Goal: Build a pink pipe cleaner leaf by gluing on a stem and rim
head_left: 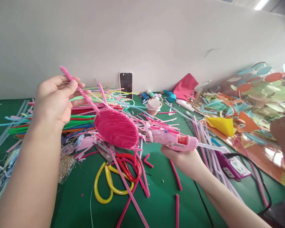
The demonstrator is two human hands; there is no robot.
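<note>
My left hand (55, 98) is closed on the thin pink stem of a pink leaf-shaped piece (116, 128) wound from fuzzy pink wire, held up above the green table (161, 202). My right hand (185, 160) grips a pink hot glue gun (173, 141), its nozzle pointing left at the right tip of the pink piece. A clear glue stick (212, 147) juts from the gun's back.
Heaps of coloured straws and wires (85, 118) lie behind. Yellow and red loops (116, 177) sit in front. A phone (126, 84) leans on the wall. A small cup (154, 106), red paper (185, 87), coloured cut-outs (251, 95), a power strip (232, 166). Another person's hand (283, 129) is at right.
</note>
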